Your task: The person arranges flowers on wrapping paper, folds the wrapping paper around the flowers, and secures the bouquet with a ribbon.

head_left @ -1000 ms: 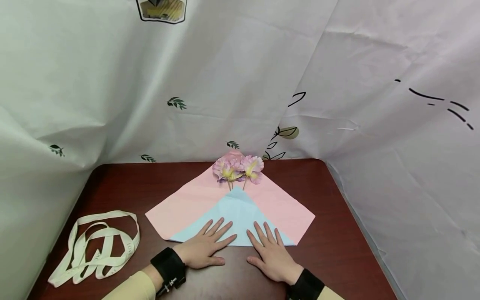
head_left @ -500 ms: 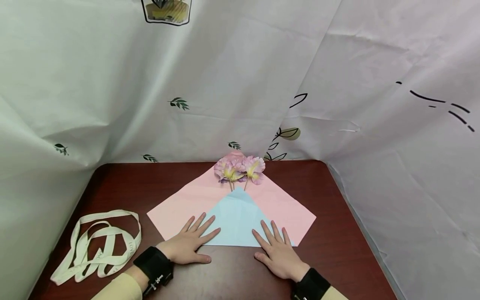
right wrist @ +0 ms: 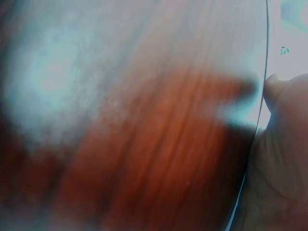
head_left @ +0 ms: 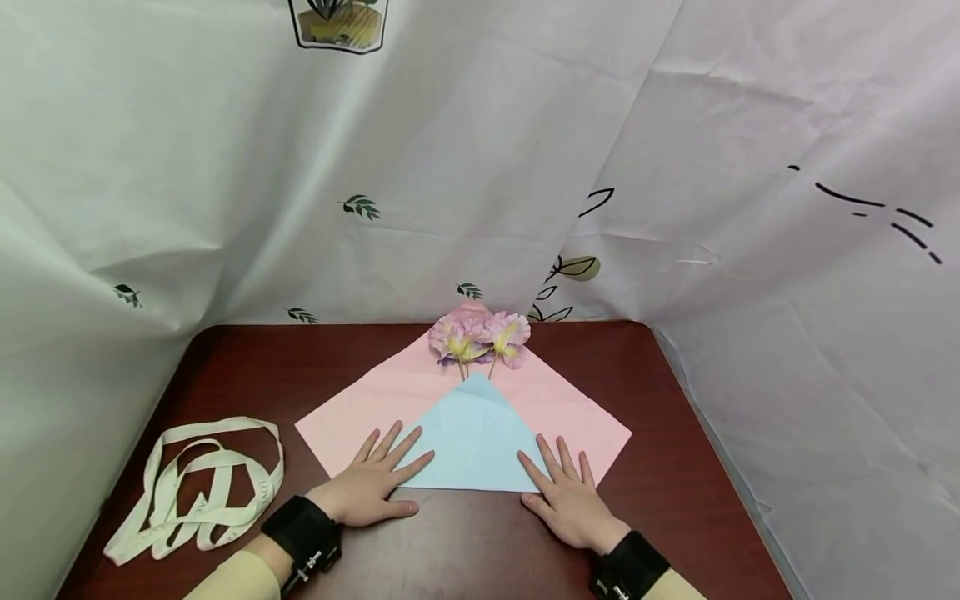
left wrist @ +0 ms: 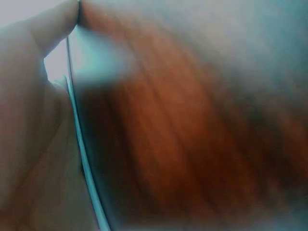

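Light blue paper (head_left: 476, 433), folded to a point at the top, lies over a larger pink sheet (head_left: 390, 396) on the table. Several pale purple flowers (head_left: 480, 336) rest at the top of the pink sheet, their thin stems running under the blue point. With fingers spread, my left hand (head_left: 363, 483) presses the left end of the blue paper's near edge. My right hand (head_left: 567, 500) rests on the right end in the same way. Both wrist views show a hand's side against the table, with the paper's thin edge visible in the left wrist view (left wrist: 84, 154).
A loosely coiled white ribbon (head_left: 206, 487) with printed letters lies at the left of the dark red-brown table (head_left: 300, 358). A pale curtain (head_left: 450, 150) with leaf prints hangs behind the table and along both sides.
My left hand has slid left along the near edge of the blue paper, and my right hand has slid right. The paper and flowers stay in place.
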A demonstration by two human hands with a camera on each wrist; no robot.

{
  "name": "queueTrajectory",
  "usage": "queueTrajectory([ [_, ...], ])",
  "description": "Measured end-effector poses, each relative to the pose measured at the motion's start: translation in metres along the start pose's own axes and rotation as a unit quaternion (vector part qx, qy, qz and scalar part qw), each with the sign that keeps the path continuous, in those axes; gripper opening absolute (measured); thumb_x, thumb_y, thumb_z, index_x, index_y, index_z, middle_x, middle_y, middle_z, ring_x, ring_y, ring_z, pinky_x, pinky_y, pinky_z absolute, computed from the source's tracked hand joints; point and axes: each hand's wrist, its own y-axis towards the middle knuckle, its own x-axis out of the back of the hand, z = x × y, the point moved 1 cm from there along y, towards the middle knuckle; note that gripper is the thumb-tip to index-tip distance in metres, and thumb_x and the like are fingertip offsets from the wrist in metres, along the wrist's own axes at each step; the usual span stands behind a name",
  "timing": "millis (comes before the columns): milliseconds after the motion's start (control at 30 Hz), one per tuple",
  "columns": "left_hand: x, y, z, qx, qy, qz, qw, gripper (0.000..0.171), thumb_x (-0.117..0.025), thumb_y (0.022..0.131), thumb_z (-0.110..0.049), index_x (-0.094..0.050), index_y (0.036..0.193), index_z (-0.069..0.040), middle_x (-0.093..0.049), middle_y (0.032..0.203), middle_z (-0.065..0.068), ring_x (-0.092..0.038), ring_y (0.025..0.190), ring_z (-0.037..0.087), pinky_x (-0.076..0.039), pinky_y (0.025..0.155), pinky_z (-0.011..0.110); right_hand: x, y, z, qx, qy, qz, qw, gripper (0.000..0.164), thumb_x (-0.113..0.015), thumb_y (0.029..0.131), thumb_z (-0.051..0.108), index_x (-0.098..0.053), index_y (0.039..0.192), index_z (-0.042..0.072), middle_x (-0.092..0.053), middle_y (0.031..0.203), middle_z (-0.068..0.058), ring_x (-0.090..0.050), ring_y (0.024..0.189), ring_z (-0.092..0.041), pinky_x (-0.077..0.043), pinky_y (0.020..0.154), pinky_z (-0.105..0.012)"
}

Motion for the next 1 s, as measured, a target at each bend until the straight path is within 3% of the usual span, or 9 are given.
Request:
queueTrajectory([
  [267, 0.000, -0.004, -0.006, -0.012, -0.014, -0.033, 0.9993, 0.068, -0.051, 0.097, -0.051, -0.030, 0.155, -0.022, -0.013, 0.164, 0.017, -0.009, 0.149, 0.049, -0.005, 0.110, 0.070, -0.001, -0.002, -0.002, -0.002, 0.014, 0.003, 1.000, 0.059, -0.043, 0.100, 0.055, -0.030, 0.154, 0.036, -0.014, 0.166, -0.009, -0.006, 0.151, -0.043, -0.004, 0.108, -0.074],
  [433, 0.000, -0.003, -0.005, -0.008, -0.015, -0.029, 0.9994, 0.059, -0.050, 0.100, -0.043, -0.032, 0.154, -0.028, -0.011, 0.165, 0.016, -0.007, 0.149, 0.048, -0.004, 0.110, 0.070, 0.002, -0.001, -0.001, -0.005, 0.014, 0.012, 1.000, 0.060, -0.044, 0.099, 0.055, -0.029, 0.154, 0.037, -0.013, 0.166, -0.009, -0.005, 0.151, -0.042, -0.003, 0.108, -0.074],
  [567, 0.000, 0.001, -0.007, -0.044, 0.049, -0.044, 0.9968, 0.055, -0.050, 0.100, -0.041, -0.035, 0.152, -0.033, -0.012, 0.166, 0.011, -0.008, 0.151, 0.044, -0.009, 0.111, 0.068, 0.005, -0.001, 0.000, -0.004, 0.016, 0.010, 1.000, 0.060, -0.047, 0.098, 0.054, -0.031, 0.154, 0.036, -0.016, 0.165, -0.011, -0.008, 0.150, -0.045, -0.003, 0.107, -0.075],
  [633, 0.002, 0.004, -0.008, -0.076, 0.097, -0.068, 0.9901, 0.053, -0.054, 0.100, -0.036, -0.040, 0.150, -0.033, -0.015, 0.165, 0.008, -0.011, 0.151, 0.041, -0.012, 0.113, 0.066, 0.005, -0.001, -0.001, -0.004, 0.013, 0.011, 1.000, 0.060, -0.046, 0.099, 0.054, -0.031, 0.154, 0.035, -0.015, 0.165, -0.011, -0.007, 0.150, -0.045, -0.003, 0.107, -0.075],
  [800, 0.010, 0.007, -0.013, -0.137, 0.205, -0.121, 0.9616, 0.054, -0.067, 0.090, -0.016, -0.054, 0.141, -0.027, -0.024, 0.163, 0.005, -0.022, 0.151, 0.031, -0.026, 0.115, 0.058, 0.005, 0.000, -0.001, -0.003, 0.009, 0.011, 1.000, 0.061, -0.045, 0.098, 0.056, -0.030, 0.154, 0.036, -0.014, 0.166, -0.010, -0.007, 0.151, -0.044, -0.003, 0.107, -0.075],
  [900, 0.013, 0.005, -0.014, -0.141, 0.241, -0.122, 0.9524, 0.049, -0.069, 0.087, -0.012, -0.062, 0.134, -0.022, -0.033, 0.160, 0.006, -0.029, 0.149, 0.028, -0.035, 0.111, 0.053, 0.003, 0.000, -0.001, -0.003, 0.015, 0.010, 1.000, 0.061, -0.045, 0.098, 0.057, -0.031, 0.154, 0.036, -0.015, 0.165, -0.009, -0.008, 0.151, -0.044, -0.004, 0.107, -0.075],
  [1000, 0.016, 0.001, -0.014, -0.132, 0.258, -0.138, 0.9470, 0.028, -0.063, 0.090, -0.013, -0.072, 0.116, -0.017, -0.052, 0.145, 0.007, -0.048, 0.134, 0.026, -0.043, 0.100, 0.045, 0.001, 0.000, -0.004, -0.011, 0.010, 0.026, 1.000, 0.062, -0.040, 0.098, 0.061, -0.025, 0.154, 0.040, -0.008, 0.167, -0.007, -0.003, 0.152, -0.041, -0.001, 0.109, -0.074],
])
